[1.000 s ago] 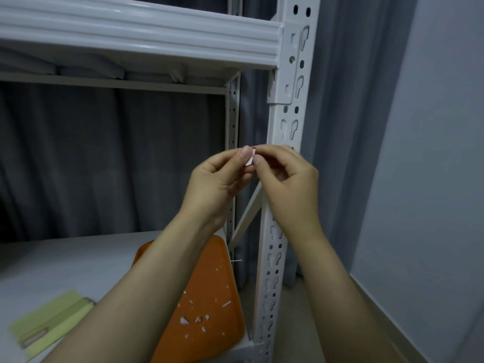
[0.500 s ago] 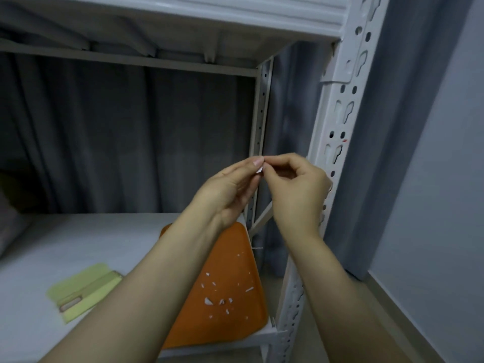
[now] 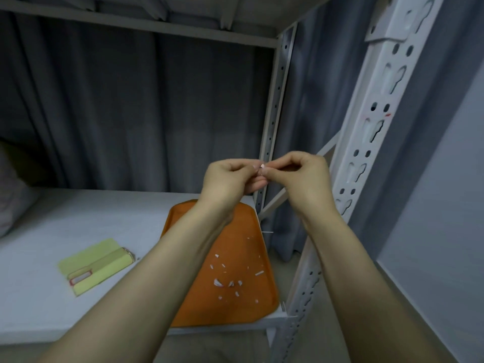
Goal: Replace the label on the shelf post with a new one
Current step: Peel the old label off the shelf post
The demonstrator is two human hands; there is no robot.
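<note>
Head view, tiny white label scrap (image 3: 262,167), left fingers (image 3: 250,169), right fingers (image 3: 278,166) both pinching it

The scrap (image 3: 262,167) pinched between left hand (image 3: 230,180) and right hand (image 3: 305,176) is pinkish white. Below the hands the tray (image 3: 243,231) is plain orange, speckled with white flecks (image 3: 217,282); left of the left hand lies a yellow-green sheet (image 3: 104,268) with a red-edged label (image 3: 80,279). Right of the right hand the white shelf post (image 3: 381,150) shows rows of round and keyhole holes and small red marks (image 3: 388,115).
</note>
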